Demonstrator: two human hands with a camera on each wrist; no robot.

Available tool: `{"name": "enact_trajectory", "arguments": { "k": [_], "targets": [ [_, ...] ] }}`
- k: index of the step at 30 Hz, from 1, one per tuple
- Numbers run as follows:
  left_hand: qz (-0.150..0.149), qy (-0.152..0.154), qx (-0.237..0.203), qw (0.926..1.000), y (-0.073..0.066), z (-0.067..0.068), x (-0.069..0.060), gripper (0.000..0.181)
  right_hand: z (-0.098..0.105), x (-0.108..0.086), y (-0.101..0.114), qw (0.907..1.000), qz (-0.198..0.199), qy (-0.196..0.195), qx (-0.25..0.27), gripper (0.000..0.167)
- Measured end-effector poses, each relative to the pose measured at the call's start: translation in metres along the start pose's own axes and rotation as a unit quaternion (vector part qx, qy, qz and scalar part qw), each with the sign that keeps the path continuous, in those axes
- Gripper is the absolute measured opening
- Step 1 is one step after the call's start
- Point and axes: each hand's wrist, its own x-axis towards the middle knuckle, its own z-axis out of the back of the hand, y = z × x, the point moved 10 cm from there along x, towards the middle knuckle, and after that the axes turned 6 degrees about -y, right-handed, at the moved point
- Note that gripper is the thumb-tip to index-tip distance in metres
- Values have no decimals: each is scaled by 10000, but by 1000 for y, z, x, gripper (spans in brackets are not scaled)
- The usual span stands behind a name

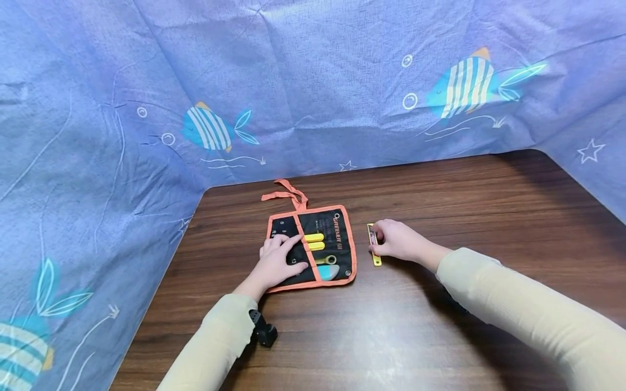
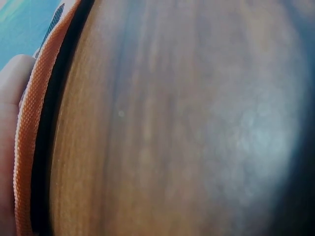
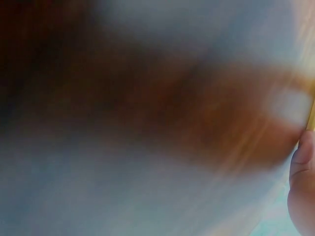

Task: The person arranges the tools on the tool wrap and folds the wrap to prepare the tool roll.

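A black tool pouch (image 1: 305,217) with orange edging lies spread flat on the table. Two yellow handles (image 1: 314,241), the ring end of a wrench (image 1: 331,260) and a teal-and-grey piece (image 1: 328,272) stick out of its pockets. My left hand (image 1: 275,262) rests on the pouch's left part with fingers spread. To the right of the pouch, my right hand (image 1: 397,239) pinches a narrow flat yellow tool (image 1: 376,260) with a hole at its near end; the fingers hide part of it. In the right wrist view only a thumb (image 3: 301,187) and a yellow edge show.
Dark brown wooden table (image 1: 371,336) under everything. Orange tie straps (image 1: 288,193) trail from the pouch's far edge. A blue fish-print cloth (image 1: 313,81) hangs behind and at the sides. A black device (image 1: 264,328) sits at the left wrist.
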Motion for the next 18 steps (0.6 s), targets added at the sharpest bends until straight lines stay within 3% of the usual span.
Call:
{"name": "enact_trajectory", "arguments": {
  "k": [7, 13, 18],
  "targets": [
    [61, 42, 72, 9999, 2, -1, 0, 70, -6, -2, 1, 9996, -166, 213, 67, 48],
    [74, 37, 75, 9999, 2, -1, 0, 70, -9, -4, 2, 9995, -103, 274, -83, 47],
    [40, 59, 92, 9999, 0, -2, 0, 70, -8, -5, -1, 9992, -280, 246, -124, 40]
  ]
}}
